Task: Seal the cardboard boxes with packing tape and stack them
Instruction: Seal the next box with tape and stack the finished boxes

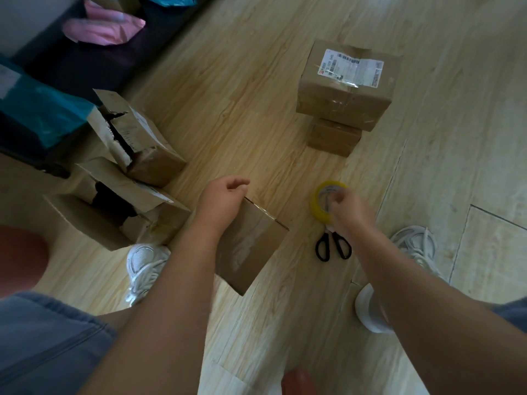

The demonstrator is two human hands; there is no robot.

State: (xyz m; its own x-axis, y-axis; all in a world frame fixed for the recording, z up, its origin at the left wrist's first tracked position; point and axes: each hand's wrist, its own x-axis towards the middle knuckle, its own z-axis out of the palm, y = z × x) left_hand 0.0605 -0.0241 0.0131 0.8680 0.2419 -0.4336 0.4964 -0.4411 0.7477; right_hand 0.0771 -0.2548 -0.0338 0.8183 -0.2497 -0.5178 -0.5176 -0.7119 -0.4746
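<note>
— How is the box (251, 246) laid?
— Its long axis is run toward the person, its far end angled right, low above the floor (242, 95).
— And the hands?
— The left hand (225, 195) is laid at its far corner, fingers loosely curled; no grip can be told. To its right, the tape roll (317, 208) is pinched by the right hand (348, 209).
</note>
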